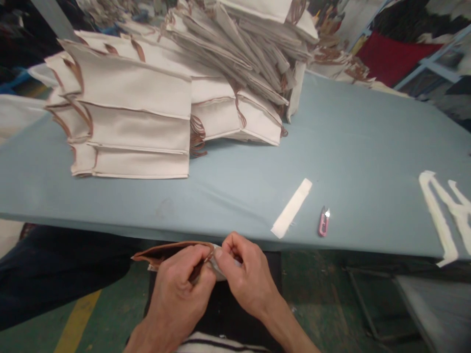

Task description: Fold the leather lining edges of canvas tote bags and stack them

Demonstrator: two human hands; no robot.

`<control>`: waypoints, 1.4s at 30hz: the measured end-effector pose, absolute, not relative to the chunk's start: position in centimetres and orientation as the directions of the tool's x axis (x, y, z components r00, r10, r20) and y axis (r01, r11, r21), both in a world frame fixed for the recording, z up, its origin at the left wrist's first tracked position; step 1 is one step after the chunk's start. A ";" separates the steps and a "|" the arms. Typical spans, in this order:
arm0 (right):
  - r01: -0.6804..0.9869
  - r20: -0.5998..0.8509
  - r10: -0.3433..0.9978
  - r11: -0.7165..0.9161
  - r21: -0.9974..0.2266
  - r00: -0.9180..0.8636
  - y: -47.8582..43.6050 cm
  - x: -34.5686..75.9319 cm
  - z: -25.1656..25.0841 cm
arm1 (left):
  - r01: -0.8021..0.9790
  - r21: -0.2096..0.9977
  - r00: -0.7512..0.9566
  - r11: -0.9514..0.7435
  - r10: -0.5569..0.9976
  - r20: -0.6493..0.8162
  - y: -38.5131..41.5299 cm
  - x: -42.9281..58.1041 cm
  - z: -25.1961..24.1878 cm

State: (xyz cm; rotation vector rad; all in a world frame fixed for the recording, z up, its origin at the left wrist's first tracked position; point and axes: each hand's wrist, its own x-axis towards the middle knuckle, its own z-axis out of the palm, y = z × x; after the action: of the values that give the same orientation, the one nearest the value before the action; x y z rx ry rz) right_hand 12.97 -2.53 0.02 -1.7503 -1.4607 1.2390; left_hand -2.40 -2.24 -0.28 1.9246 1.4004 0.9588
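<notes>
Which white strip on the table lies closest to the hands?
The short strip beside the pink snips; the longer strips lie at the table's right end.

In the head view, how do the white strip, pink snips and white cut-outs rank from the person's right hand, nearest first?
1. white strip, on the table just beyond the right hand, which pinches brown-edged fabric.
2. pink snips, further right by the near edge.
3. white cut-outs, at the table's far right end.

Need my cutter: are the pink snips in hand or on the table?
On the table: pink snips lie on the blue tabletop beside the white strip, apart from left hand and right hand.
</notes>
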 end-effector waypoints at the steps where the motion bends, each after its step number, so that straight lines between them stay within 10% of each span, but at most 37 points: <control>1: 0.396 -0.341 0.939 -0.299 -0.868 -0.038 -2.4 13.1 -0.3 | 0.556 0.774 0.183 -0.302 0.953 0.240 -2.3 -2.3 -0.3; 7: 0.119 -0.494 0.803 -0.484 -0.867 -0.333 -2.2 14.1 -1.7 | 0.486 0.864 0.245 -0.130 0.969 0.008 -2.2 -2.3 0.1; 14: -0.075 -0.287 0.861 -0.348 -0.935 -0.420 -1.4 13.5 -0.8 | 0.401 0.915 0.295 -0.041 0.952 -0.086 -0.5 -2.6 2.3; 27: 0.269 -0.176 0.950 -0.105 -0.958 -0.258 -0.2 14.1 0.4 | 0.351 0.936 0.539 0.029 0.811 -0.228 2.8 -4.3 3.9; 31: 0.411 0.150 0.986 0.167 -0.896 -0.072 0.3 15.6 3.4 | 0.386 0.922 0.590 0.029 0.761 -0.270 3.4 -5.5 5.4; 35: 0.304 0.374 0.889 0.445 -0.843 -0.264 1.0 15.6 5.9 | 0.387 0.916 0.588 -0.102 0.793 -0.159 3.3 -6.0 6.7; 42: 0.234 0.281 0.757 0.492 -0.838 -0.590 3.3 14.3 5.4 | 0.421 0.846 0.592 -0.326 0.806 0.015 2.0 -6.7 7.7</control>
State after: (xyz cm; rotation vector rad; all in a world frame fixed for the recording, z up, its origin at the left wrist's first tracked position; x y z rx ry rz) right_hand 14.29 3.33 5.41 -0.8118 -2.0880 1.0380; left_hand -6.71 2.02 7.72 1.9544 0.9783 0.5600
